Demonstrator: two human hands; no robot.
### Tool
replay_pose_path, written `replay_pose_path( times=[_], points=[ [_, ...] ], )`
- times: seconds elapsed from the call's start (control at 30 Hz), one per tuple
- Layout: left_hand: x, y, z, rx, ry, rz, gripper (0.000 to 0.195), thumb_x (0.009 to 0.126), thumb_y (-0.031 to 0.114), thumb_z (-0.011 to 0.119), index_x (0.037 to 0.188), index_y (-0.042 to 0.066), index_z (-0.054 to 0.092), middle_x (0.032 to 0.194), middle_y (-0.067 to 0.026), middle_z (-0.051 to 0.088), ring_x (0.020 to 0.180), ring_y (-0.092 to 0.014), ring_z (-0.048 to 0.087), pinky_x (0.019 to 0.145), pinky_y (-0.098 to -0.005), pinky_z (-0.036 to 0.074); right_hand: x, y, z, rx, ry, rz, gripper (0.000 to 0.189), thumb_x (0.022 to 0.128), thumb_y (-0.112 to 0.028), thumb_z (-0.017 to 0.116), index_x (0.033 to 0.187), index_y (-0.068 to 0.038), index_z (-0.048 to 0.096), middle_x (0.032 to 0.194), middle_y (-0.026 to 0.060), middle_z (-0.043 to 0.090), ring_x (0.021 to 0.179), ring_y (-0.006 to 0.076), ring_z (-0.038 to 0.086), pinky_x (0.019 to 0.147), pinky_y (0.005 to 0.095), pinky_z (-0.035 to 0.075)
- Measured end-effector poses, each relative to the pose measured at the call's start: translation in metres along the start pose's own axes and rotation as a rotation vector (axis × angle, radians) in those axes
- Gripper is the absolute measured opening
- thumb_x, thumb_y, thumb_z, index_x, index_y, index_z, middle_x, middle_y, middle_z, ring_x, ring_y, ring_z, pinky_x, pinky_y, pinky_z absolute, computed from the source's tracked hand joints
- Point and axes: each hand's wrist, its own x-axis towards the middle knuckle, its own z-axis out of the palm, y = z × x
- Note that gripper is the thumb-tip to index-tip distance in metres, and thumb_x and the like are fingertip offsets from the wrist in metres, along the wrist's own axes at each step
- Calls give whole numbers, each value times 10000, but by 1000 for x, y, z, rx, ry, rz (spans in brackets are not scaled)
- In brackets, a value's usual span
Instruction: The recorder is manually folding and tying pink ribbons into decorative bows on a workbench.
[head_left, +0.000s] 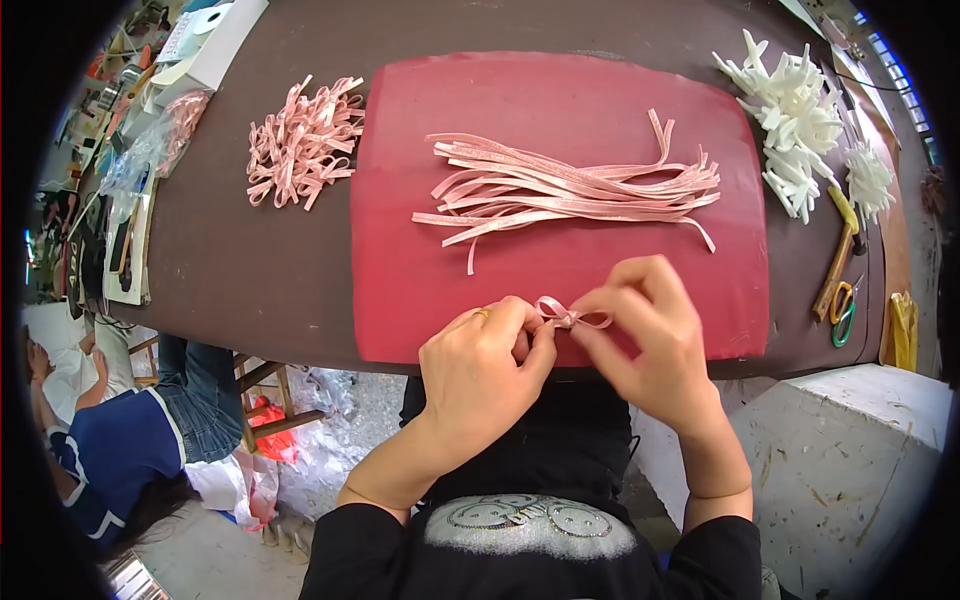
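A small pink ribbon bow (571, 316) with two loops is between my hands, over the near edge of a red mat (495, 90). My left hand (487, 360) pinches it at its left side, between thumb and fingers. My right hand (652, 345) is at its right loop, thumb and fingertips close to the knot; the hand is slightly blurred, and its hold is hard to make out. Beyond the hands, a bundle of cut pink ribbon strips (570, 187) lies across the mat. Left of the mat is a pile of tied pink ribbon bows (304, 142).
White glove-like pieces (795, 112) are heaped at the right, near a wooden-handled hammer (834, 277) and scissors (843, 311). Plastic bags (139, 165) and a white box (217, 52) lie at the left. Another person (120, 450) sits at lower left.
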Motion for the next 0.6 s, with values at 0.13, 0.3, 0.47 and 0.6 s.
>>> replay_pose_path(
  times=[0.13, 0.3, 0.47, 0.6],
  points=[
    [3, 0, -6, -29, -78, -13, 138, 778, 57, 744, 757, 117, 622, 557, 44, 535, 456, -137, 478, 432, -283, 350, 2, 8, 5, 98, -143, -177, 138, 736, 39, 753, 842, -40, 714, 906, 26, 530, 744, 154, 499, 652, 264, 439],
    [-3, -3, -18, 0, -190, 3, 148, 767, 57, 745, 788, 110, 608, 634, 21, 568, 537, -148, 520, 465, -291, 374, 0, 5, 6, 114, -208, -77, 154, 734, 33, 763, 864, -38, 720, 898, 21, 542, 753, 153, 499, 653, 271, 440],
    [-10, -4, -7, 126, 48, 114, 160, 796, 13, 709, 934, 67, 650, 826, -30, 661, 710, -186, 567, 603, -304, 444, 1, 5, 9, 67, -200, -97, 188, 751, 18, 763, 924, -43, 718, 894, 30, 554, 757, 155, 511, 662, 277, 433],
    [-29, -5, 11, 188, 105, 352, 257, 785, -26, 703, 1023, 48, 639, 976, -64, 687, 842, -221, 603, 679, -309, 471, 2, -1, 1, 123, -192, -6, 184, 775, -2, 756, 945, -47, 702, 892, 41, 566, 758, 163, 520, 686, 283, 425]
  ],
)
